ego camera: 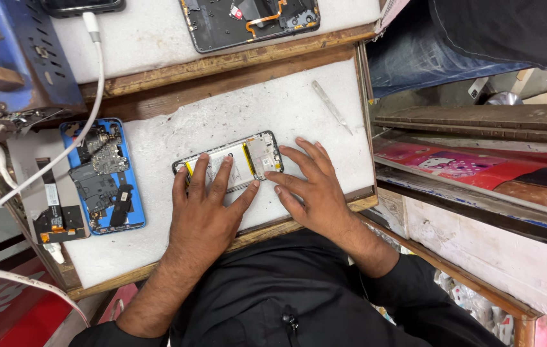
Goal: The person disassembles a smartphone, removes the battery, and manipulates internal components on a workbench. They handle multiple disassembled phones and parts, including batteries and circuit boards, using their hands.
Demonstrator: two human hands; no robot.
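Phone (232,166), back cover off, lies flat on the white pad of the table (299,103), near its front edge. Your left hand (204,212) rests flat on the phone's left half, fingers spread, grasping nothing. Your right hand (309,186) lies open beside the phone's right end, fingertips touching it. Tweezers (331,106) lie toward the right edge. A blue back cover (101,175) holding removed parts sits near the left edge.

left hand (206,205): flat, fingers spread, pressing down | right hand (309,186): flat, fingers splayed
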